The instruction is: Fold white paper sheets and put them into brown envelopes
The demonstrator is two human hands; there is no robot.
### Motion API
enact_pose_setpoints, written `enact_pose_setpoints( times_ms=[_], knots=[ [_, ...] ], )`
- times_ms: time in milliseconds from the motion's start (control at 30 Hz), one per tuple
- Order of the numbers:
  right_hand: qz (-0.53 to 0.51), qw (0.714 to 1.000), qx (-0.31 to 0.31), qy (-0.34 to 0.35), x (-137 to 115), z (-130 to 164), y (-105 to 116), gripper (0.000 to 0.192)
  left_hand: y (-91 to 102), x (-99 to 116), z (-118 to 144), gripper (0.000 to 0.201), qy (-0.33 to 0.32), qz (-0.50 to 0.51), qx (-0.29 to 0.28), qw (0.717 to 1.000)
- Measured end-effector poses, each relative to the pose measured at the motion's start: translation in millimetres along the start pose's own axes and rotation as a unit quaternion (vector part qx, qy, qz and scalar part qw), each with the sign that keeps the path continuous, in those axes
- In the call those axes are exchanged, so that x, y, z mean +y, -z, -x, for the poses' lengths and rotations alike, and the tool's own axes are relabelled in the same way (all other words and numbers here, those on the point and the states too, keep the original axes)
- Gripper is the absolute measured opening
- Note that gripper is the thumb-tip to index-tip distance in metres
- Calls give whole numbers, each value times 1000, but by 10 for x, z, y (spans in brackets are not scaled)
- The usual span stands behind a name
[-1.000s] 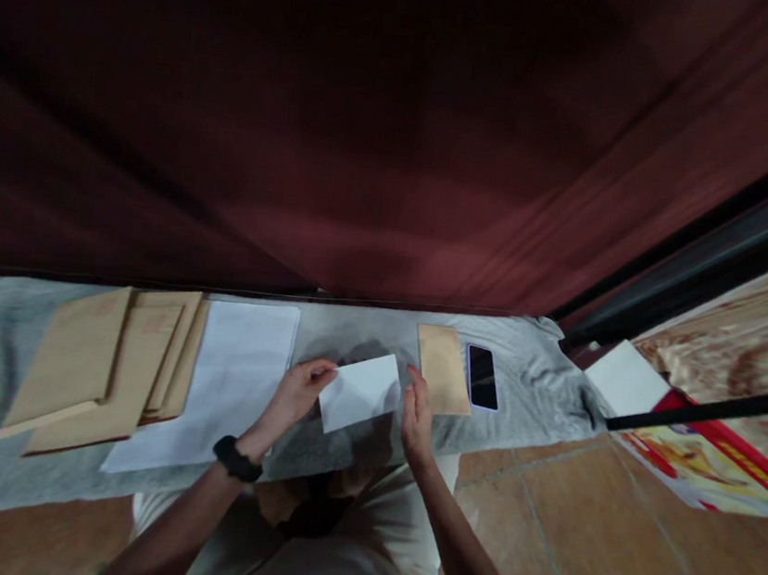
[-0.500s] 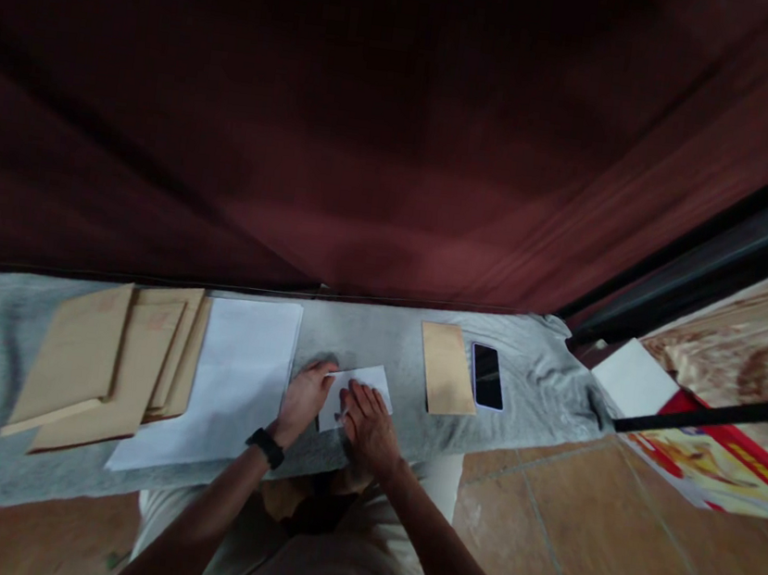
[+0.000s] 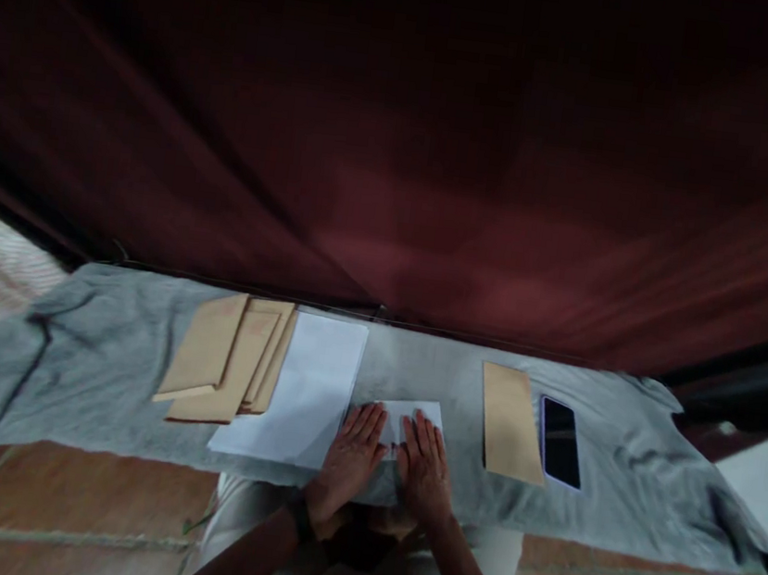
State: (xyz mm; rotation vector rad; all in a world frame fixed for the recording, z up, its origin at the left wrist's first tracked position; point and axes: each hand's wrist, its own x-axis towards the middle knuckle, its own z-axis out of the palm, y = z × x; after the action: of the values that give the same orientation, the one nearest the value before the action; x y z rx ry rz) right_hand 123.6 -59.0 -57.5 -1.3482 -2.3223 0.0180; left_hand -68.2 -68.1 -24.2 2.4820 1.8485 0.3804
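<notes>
pressure from the left hand and the right hand seems to be flattening one small white sheet, perhaps along a fold; the crease itself is too small to tell. the left fingers lie straight and close together, the right slightly spread, neither pinching anything. the sheet lies beneath both on the grey cloth, just in front of the person. a next move would call for lifting the palms evenly, so the paper stays put. one dark wristband circles the left wrist. to the left lie larger white sheets, their count unclear; to the right, one brown paper piece and one phone. beyond the white sheets, at least four brown envelopes overlap. behind hangs one dark red curtain.
</notes>
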Motion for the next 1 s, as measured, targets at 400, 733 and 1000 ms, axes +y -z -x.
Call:
enact_pose_setpoints(
  times_ms=[400,733,1000],
  knots=[
    [9,1000,-6,-11,-24,-1,16,61,1043,-2125,645,67,382,-63,121,914],
    [7,1000,-17,-13,20,14,-8,58,1207,-2195,1005,43,318,-158,44,934],
    [-82,995,22,-48,-104,-134,32,55,1459,-1040,448,33,199,-74,152,965]
  ],
)
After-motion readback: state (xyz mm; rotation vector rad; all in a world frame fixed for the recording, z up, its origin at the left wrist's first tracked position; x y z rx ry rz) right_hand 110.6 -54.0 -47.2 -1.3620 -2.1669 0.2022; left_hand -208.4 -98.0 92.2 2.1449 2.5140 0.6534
